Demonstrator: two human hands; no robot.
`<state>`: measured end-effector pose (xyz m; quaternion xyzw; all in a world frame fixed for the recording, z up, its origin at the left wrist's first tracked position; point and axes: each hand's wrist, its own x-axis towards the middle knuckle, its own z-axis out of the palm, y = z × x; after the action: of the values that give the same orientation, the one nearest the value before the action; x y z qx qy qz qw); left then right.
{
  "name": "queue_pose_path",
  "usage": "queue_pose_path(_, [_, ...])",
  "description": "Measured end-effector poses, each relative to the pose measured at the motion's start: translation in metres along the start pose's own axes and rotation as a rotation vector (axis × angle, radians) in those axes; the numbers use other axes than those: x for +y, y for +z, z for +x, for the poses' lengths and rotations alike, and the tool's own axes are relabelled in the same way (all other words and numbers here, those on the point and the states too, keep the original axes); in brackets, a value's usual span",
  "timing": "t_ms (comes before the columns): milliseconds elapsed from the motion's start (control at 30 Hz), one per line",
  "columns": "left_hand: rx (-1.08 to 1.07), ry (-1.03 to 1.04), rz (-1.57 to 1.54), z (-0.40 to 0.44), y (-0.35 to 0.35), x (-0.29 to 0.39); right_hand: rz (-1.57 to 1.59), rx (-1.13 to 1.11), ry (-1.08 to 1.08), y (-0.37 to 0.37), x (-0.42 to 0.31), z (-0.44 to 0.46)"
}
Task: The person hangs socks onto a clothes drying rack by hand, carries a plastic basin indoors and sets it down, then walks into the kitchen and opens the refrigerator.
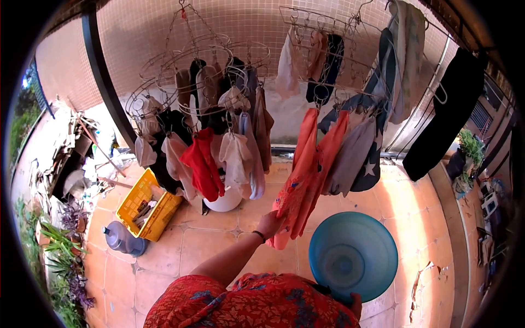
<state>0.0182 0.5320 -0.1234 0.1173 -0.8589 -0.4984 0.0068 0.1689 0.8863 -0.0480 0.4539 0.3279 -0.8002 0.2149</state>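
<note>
A coral garment [298, 191], with small printed figures near its lower end, hangs from clips on a rectangular wire drying rack [342, 60]. My left hand [270, 225] is closed around its lower edge. Low on the right, my right hand [356, 303] grips the rim of a teal plastic basin [353, 218], which is tilted toward me and has nothing visible in it. That hand is partly hidden by my red patterned top. Beside the coral garment hang a grey garment [347, 153] and a dark one with a white star [370, 168].
On the left, a round wire hanger [205, 46] carries several socks, among them a red pair [203, 164]. Beneath stand a yellow crate [127, 210], a water jug [124, 239] and a white bucket [225, 203]. Black trousers [451, 115] hang at right. Plants [60, 249] line the left edge.
</note>
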Motion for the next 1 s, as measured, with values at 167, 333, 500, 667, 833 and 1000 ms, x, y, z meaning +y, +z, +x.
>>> queue_pose_path(167, [-0.006, 0.027, -0.073, -0.006, -0.004, -0.011, -0.014, -0.009, -0.036, 0.007, 0.009, -0.004])
queue_pose_path(333, [0.051, 0.067, -0.13, -0.006, -0.004, -0.025, -0.054, 0.066, -0.07, 0.005, 0.014, 0.0])
queue_pose_path(500, [0.103, 0.057, -0.092, -0.002, 0.002, -0.053, -0.013, 0.066, -0.029, 0.012, 0.017, -0.005])
queue_pose_path(667, [-0.015, -0.016, -0.116, -0.005, -0.005, -0.059, -0.742, 0.041, -0.718, -0.071, 0.022, 0.06])
queue_pose_path(833, [0.045, 0.218, -0.274, -0.021, -0.016, -0.05, -0.963, 0.092, -0.944, -0.072, 0.037, 0.046])
queue_pose_path(1000, [0.628, -0.036, -0.293, -0.016, -0.031, -0.048, -1.261, 0.184, -0.996, -0.079, 0.026, 0.043])
